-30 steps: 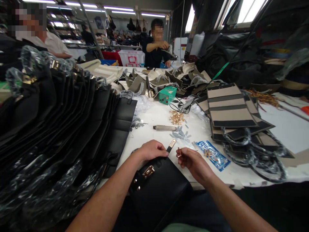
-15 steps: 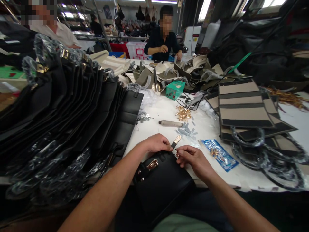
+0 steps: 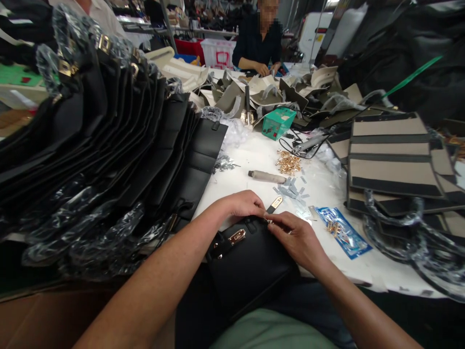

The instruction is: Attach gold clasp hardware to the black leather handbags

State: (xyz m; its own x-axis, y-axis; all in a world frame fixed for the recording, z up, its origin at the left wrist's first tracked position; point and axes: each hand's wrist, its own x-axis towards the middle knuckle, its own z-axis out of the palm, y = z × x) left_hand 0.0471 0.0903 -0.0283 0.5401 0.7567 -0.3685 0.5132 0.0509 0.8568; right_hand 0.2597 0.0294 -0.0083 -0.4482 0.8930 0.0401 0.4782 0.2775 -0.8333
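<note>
A black bag (image 3: 254, 266) with gold hardware lies across my lap against the table's front edge. A gold clasp plate (image 3: 238, 236) shows on its left part. My left hand (image 3: 247, 203) is closed at the bag's upper edge, its fingertips at the base of a black strap with a gold tip (image 3: 276, 202) that points up and right. My right hand (image 3: 292, 237) is closed beside it, thumb and fingers pinched at the bag's top right corner. The fingertips of both hands nearly meet; whatever small part lies between them is hidden.
Black bag pieces (image 3: 145, 145) with wrapped handles stand densely at the left. Beyond my hands are grey metal strips (image 3: 292, 189), gold fasteners (image 3: 288, 162), a wrapped tool (image 3: 267, 176) and a green box (image 3: 279, 122). Right: a blue packet (image 3: 343, 232) and beige-lined panels (image 3: 392, 157). A person sits opposite.
The view has tilted down and shifted left. My right fingers have closed in nearer to my left fingertips at the bag's edge. The person opposite has lowered a raised hand.
</note>
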